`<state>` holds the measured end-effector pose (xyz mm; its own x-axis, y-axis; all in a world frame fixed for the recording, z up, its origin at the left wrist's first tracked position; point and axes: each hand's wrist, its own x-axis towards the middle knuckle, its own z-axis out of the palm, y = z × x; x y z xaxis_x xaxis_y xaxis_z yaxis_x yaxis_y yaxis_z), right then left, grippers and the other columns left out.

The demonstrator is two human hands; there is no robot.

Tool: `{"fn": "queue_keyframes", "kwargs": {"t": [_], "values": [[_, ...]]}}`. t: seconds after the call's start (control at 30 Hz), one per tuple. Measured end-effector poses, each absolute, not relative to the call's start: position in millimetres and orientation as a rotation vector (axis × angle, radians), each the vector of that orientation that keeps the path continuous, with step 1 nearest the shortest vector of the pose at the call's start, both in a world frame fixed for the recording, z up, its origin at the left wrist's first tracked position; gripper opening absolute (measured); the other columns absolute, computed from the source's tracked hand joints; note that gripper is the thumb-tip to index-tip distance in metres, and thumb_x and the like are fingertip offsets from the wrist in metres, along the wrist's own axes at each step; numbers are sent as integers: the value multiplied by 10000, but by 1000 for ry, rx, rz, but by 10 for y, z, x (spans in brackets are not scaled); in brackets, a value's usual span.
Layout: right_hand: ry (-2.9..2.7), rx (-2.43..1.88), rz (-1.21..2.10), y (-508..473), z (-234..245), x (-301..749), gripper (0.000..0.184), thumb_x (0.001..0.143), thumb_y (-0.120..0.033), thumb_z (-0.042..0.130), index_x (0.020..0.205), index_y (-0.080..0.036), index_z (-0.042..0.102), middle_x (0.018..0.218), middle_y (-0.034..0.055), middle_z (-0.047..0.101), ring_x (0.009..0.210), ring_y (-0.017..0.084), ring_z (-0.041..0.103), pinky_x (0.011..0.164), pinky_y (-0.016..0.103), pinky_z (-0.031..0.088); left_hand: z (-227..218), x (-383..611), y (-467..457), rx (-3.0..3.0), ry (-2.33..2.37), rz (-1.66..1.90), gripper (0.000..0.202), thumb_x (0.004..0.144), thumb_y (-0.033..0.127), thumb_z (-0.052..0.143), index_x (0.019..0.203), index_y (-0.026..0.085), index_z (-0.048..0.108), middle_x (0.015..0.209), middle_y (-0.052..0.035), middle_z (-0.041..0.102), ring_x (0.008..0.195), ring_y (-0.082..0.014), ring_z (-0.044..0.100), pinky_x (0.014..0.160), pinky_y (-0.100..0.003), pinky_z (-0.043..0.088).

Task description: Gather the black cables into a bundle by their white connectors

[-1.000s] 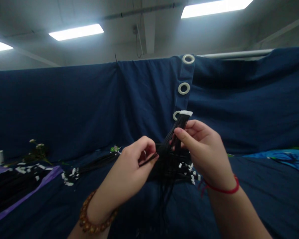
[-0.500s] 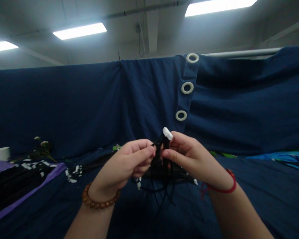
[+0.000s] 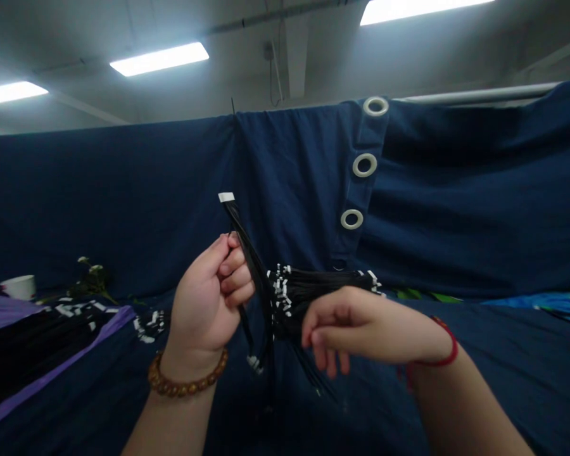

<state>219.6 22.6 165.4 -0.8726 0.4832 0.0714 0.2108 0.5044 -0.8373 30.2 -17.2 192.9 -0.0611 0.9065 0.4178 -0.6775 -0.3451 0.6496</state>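
Note:
My left hand (image 3: 209, 304), with a brown bead bracelet on its wrist, is closed round a thin black cable set (image 3: 245, 247) whose white connector (image 3: 227, 197) points up. My right hand (image 3: 356, 326), with a red string on its wrist, is curled over a thick bundle of black cables with white connectors (image 3: 313, 288), gripping it at its middle. The two hands are close together above the dark blue cloth (image 3: 479, 373). Loose black strands hang down between them.
A pile of black cables with white ends (image 3: 38, 329) lies on a purple sheet (image 3: 66, 367) at left. A white cup (image 3: 19, 286) and small flowers (image 3: 91, 275) sit behind it. A blue curtain with metal eyelets (image 3: 363, 164) closes the back. Light blue cloth (image 3: 546, 303) lies far right.
My left hand has lifted one cable set up and to the left, away from the bundle. My right hand has dropped and now grips the bundle from above.

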Motion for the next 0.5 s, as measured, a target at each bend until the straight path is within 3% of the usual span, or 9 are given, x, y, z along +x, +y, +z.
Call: {"fn": "queue_keyframes", "kwargs": {"t": [0.13, 0.23, 0.33, 0.4, 0.5], "values": [[-2871, -658, 1167, 261, 1566, 2070, 239, 807, -129, 395, 915, -102, 607, 711, 39, 629, 544, 75, 577, 511, 170, 469, 1916, 327, -160, 898, 224, 1728, 158, 878, 153, 331, 761, 133, 434, 525, 71, 249, 346, -16, 210, 295, -118, 137], [-2866, -720, 921, 340, 1512, 2012, 220, 761, -185, 498, 897, -100, 648, 626, 37, 619, 502, 105, 553, 459, 185, 422, 1907, 320, -155, 873, 164, 1760, 151, 882, 148, 332, 769, 132, 431, 523, 67, 285, 351, -16, 249, 299, -120, 170], [-2793, -719, 698, 400, 1493, 2018, 345, 732, -228, 576, 1046, -94, 622, 666, 61, 638, 601, 153, 577, 540, 233, 418, 1900, 300, -153, 838, 103, 1766, 160, 890, 150, 316, 775, 133, 427, 521, 64, 311, 354, -15, 271, 301, -121, 186], [-2755, -671, 697, 418, 1493, 2024, 414, 740, -243, 589, 1131, -108, 576, 759, 71, 658, 671, 162, 594, 596, 245, 429, 1895, 283, -149, 809, 48, 1791, 174, 896, 150, 300, 775, 131, 423, 517, 64, 318, 353, -12, 276, 302, -119, 191], [-2725, -521, 875, 417, 1493, 1996, 373, 765, -264, 588, 1112, -128, 571, 861, 69, 662, 747, 152, 611, 648, 235, 454, 1889, 255, -140, 784, -19, 1856, 182, 900, 154, 289, 769, 130, 412, 511, 66, 318, 350, -9, 271, 303, -120, 194]]}}
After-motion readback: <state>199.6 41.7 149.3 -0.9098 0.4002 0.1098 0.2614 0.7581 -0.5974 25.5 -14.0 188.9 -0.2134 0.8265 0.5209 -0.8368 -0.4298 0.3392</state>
